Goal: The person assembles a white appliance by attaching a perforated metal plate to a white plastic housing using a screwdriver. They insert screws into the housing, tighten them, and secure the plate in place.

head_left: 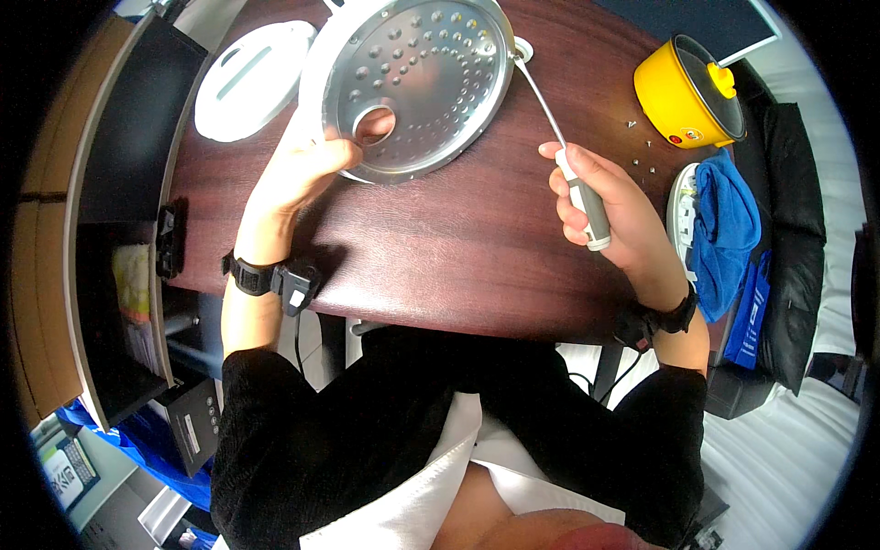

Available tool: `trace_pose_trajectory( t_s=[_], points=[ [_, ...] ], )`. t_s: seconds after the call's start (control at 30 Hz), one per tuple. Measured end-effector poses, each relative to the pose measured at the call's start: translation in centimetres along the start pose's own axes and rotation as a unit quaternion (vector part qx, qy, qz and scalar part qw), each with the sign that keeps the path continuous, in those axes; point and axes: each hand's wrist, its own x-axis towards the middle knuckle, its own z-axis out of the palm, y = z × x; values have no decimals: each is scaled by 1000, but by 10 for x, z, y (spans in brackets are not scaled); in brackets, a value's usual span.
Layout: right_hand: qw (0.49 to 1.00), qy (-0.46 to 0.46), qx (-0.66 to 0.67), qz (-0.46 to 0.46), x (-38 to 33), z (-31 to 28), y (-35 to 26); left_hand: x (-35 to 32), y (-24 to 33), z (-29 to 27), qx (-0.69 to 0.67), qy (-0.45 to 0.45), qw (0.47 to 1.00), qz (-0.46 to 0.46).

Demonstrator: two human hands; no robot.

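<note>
My left hand grips the near left edge of a round silvery metal plate with a white outer rim. The plate is tilted up off the table, dotted with small dimples, and one fingertip shows through its round hole. In my right hand is a screwdriver with a grey and white handle. Its thin shaft slants up and left, and the tip meets the plate's right edge beside a small white tab. Whether the tip sits in a screw is too small to tell.
A white oval cover lies at the far left of the brown table. Several small screws are scattered near a yellow pot at the right. Below it, a blue cloth lies beside a white power strip.
</note>
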Motion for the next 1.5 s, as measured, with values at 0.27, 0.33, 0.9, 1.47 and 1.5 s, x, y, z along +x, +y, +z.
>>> trace_pose_trajectory(
  t_s=[0.27, 0.33, 0.9, 1.47, 1.5],
  points=[
    [980, 21, -187, -63, 6, -22, -7, 10, 0, 6, -14, 78, 997, -8],
    [964, 66, -240, -91, 7, -34, -11, 8, 2, 5, -42, 101, 994, -30],
    [770, 275, -562, -121, 23, -91, -3, 10, -10, -5, -192, 35, 976, -94],
    [723, 262, -623, -143, 30, -113, 5, 13, 7, -58, -455, 36, 888, 60],
    [727, 257, -620, -143, 31, -113, 5, 14, 8, -59, -456, 26, 887, 60]
  ],
)
